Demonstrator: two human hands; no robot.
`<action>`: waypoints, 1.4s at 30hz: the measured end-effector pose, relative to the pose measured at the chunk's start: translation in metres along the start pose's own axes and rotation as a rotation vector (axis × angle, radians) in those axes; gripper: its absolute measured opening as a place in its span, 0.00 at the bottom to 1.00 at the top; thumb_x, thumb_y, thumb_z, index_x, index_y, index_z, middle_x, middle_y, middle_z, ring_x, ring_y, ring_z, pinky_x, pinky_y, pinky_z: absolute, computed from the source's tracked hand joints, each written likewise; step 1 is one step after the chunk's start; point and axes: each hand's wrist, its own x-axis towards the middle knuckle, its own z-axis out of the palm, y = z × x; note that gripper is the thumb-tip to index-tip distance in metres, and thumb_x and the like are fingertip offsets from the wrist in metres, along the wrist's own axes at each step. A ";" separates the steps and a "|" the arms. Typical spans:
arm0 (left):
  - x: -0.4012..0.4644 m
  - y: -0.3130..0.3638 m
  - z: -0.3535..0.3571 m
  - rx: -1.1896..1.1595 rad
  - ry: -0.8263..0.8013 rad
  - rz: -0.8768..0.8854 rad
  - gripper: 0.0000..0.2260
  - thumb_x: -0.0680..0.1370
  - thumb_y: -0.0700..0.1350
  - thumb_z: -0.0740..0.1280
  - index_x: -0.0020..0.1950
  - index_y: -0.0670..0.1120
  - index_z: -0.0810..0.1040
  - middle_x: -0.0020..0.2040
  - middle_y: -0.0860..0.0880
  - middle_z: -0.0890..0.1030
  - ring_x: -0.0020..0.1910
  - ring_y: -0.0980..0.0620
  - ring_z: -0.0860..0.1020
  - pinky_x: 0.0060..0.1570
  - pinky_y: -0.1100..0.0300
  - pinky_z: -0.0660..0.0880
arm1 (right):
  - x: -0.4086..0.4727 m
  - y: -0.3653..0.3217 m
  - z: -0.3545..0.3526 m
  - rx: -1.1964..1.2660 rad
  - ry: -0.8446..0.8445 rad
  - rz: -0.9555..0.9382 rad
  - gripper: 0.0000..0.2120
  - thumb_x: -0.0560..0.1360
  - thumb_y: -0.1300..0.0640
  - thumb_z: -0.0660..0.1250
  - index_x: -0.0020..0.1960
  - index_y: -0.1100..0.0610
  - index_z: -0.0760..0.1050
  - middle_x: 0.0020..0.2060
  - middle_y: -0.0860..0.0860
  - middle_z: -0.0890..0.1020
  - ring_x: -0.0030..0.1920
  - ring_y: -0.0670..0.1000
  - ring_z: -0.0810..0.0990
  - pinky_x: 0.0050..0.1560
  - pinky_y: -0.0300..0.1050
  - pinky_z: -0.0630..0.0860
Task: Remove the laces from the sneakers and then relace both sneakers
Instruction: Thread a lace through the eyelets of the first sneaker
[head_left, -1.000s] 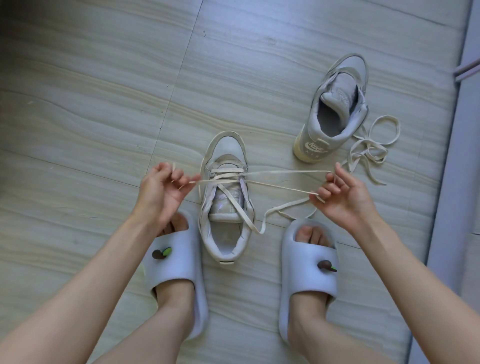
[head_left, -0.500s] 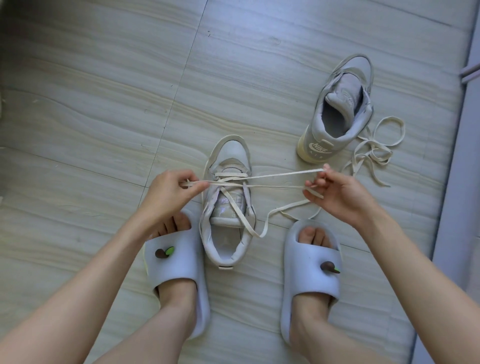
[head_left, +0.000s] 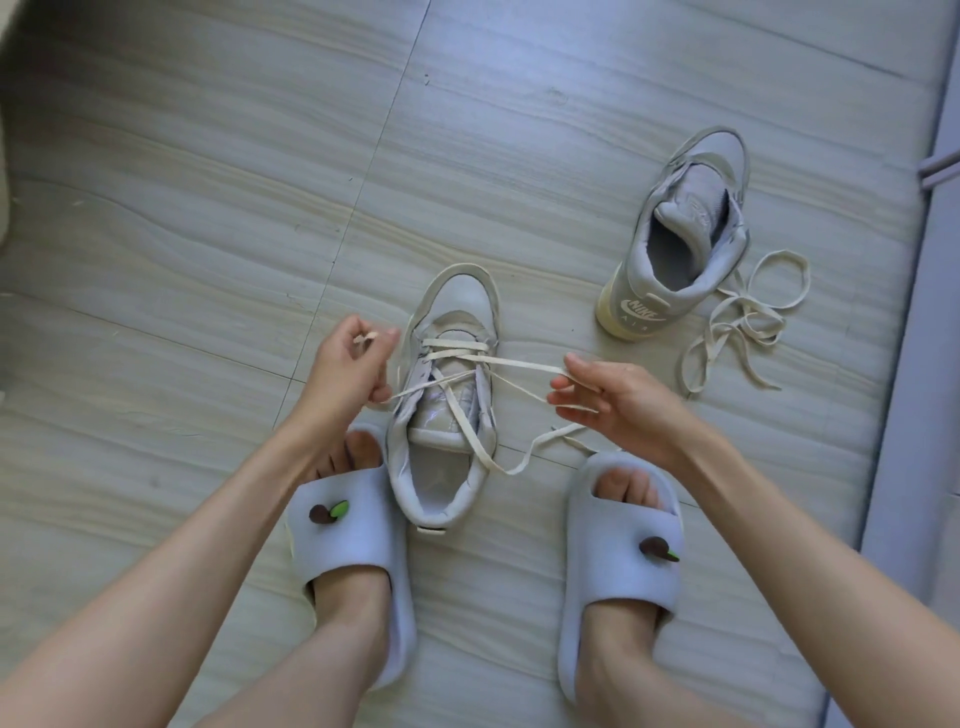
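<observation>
My left hand (head_left: 345, 371) has its fingers curled together round the cream lace (head_left: 524, 364): the lace's tip shows pinched near my fingertips at the top of the hand, and a further stretch runs out from under the lower fingers toward the shoe. My right hand (head_left: 618, 397) is looser, its fingers slightly apart and partly extended, with the thumb and forefinger pinching one strand and a second strand crossing the lower fingers. Both strands lead from the hands, left and right, to the near sneaker (head_left: 449, 410), a pale grey high-top standing upright on the floor between my feet, toe pointing far. The lace passes through its lowest eyelets only, forming two bars and a cross over the tongue; a slack length trails off the shoe's right side and curves across the floor toward my right foot. My feet sit in pale blue slides (head_left: 353, 582), one to each side of this sneaker's heel, each slide bearing a small dark and green charm. The second sneaker (head_left: 680, 234), unlaced, stands far and to the right, heel toward me, its heel tab lettered NIKE AIR. Just beside it on the right lies its loose lace (head_left: 743, 327) in an untidy coil. All rest on a grey-beige tiled floor (head_left: 208, 208) with streaked grain.
</observation>
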 end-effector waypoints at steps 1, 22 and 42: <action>0.001 0.001 0.000 0.161 -0.028 0.080 0.11 0.78 0.45 0.65 0.39 0.49 0.66 0.26 0.57 0.66 0.23 0.59 0.63 0.28 0.64 0.65 | 0.002 -0.001 0.004 -0.050 -0.020 -0.010 0.11 0.71 0.51 0.65 0.43 0.59 0.79 0.20 0.47 0.73 0.40 0.46 0.82 0.50 0.42 0.73; -0.001 0.001 -0.011 0.689 -0.257 0.000 0.17 0.72 0.59 0.68 0.35 0.46 0.74 0.29 0.53 0.73 0.30 0.55 0.69 0.35 0.59 0.65 | 0.017 0.007 0.073 -0.883 0.156 -0.134 0.15 0.70 0.44 0.71 0.42 0.53 0.70 0.39 0.48 0.79 0.41 0.52 0.80 0.42 0.48 0.77; 0.002 -0.015 -0.005 0.236 -0.128 -0.063 0.12 0.78 0.51 0.63 0.40 0.46 0.68 0.25 0.51 0.75 0.22 0.52 0.75 0.30 0.59 0.70 | 0.010 0.000 0.033 -0.919 0.410 -0.229 0.07 0.73 0.57 0.63 0.38 0.55 0.67 0.32 0.48 0.74 0.35 0.50 0.72 0.33 0.40 0.67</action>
